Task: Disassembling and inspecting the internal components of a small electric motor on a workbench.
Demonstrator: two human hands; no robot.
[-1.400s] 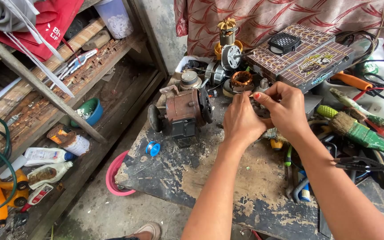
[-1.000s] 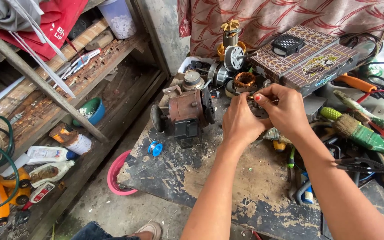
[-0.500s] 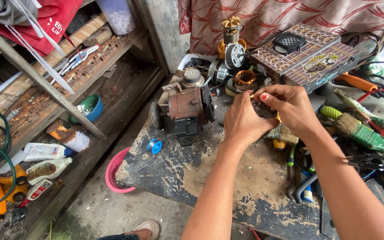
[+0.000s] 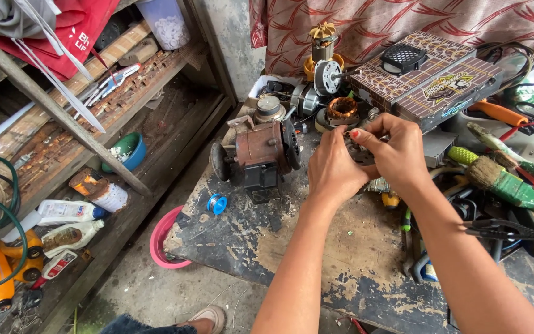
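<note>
— What sort of place is this, from where you stand?

— A cramped repair corner. At nine o'clock a rusty wooden shelf rack (image 4: 103, 102) leans along the wall, with a red cloth (image 4: 72, 25) draped over its top, a teal bowl (image 4: 126, 151) on one board and white squeeze bottles (image 4: 63, 213) low down beside orange containers (image 4: 4, 272). A pink plastic basin (image 4: 159, 241) sits on the concrete floor, tucked just under the bench edge.

— And the bench itself?

— A scarred workbench (image 4: 316, 260), dark paint worn through to bare wood. At ten o'clock of the hands stands a rusty brown bench-grinder motor (image 4: 258, 151), a small blue spool (image 4: 217, 203) just below it. At twelve o'clock lies a copper-wound stator (image 4: 342, 109), and behind it a brass-topped armature (image 4: 324, 52) stands upright against a red patterned curtain (image 4: 403, 18). At one o'clock a brown patterned box with a black grille (image 4: 431, 77). At three o'clock, a green-handled paintbrush (image 4: 505, 182) among tangled cables and pliers.

— What are the hands doing?

— Both meet over the middle of the bench. The left hand (image 4: 332, 170) is curled shut, fingers bent around a small dark part (image 4: 361, 151). The right hand (image 4: 397, 151) pinches the same part from the other side, thumb and forefinger closed on it.

— What does the part look like?

— Small, dark and mostly hidden between the fingers; I cannot tell its shape. It is held above the bench, right of the grinder motor.
</note>
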